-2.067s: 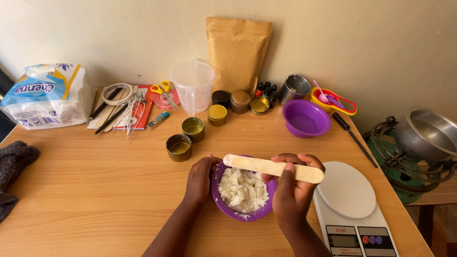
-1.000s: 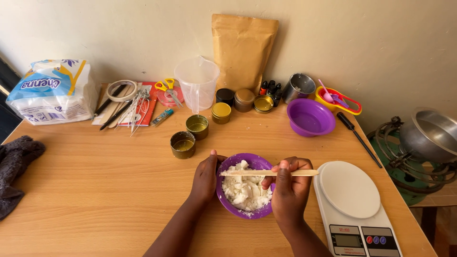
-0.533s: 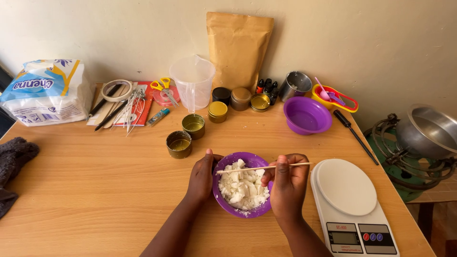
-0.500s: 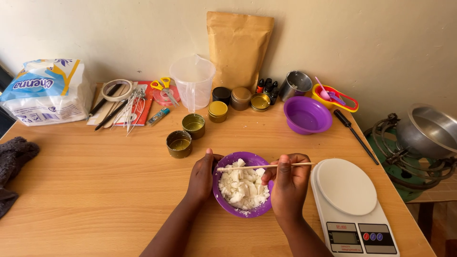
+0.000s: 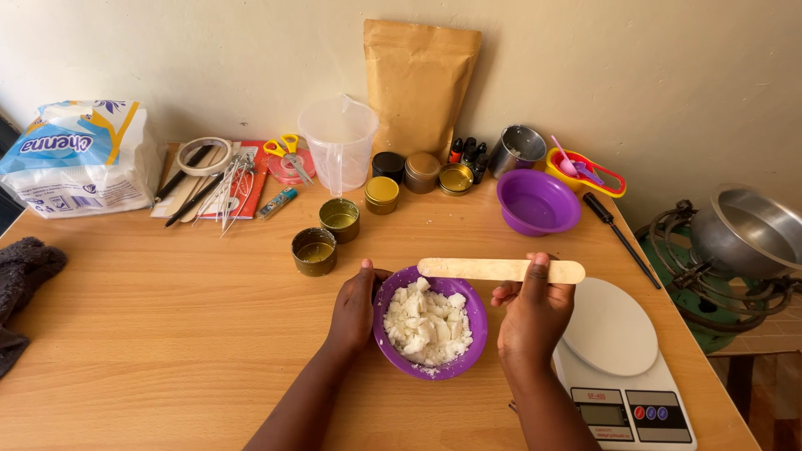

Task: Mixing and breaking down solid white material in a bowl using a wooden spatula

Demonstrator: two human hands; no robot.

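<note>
We steady the purple bowl (image 5: 430,334) of unmelted white chunks (image 5: 424,324) near the table's (image 5: 150,334) front edge with our left hand (image 5: 355,305); our right hand (image 5: 535,313) pinches the wooden stick (image 5: 499,270) flat above it; the tins (image 5: 315,250) hold no chunks.

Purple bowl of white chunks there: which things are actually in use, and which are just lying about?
In use:
left hand steadying the purple bowl
white chunks inside it
right hand holding the wooden stick

Lying about:
kitchen scale
empty purple bowl
small tins
measuring jug
brown pouch
scissors

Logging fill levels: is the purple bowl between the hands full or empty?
Full. The purple bowl is heaped with white chunks up to its rim; the wooden stick is held above them.
</note>
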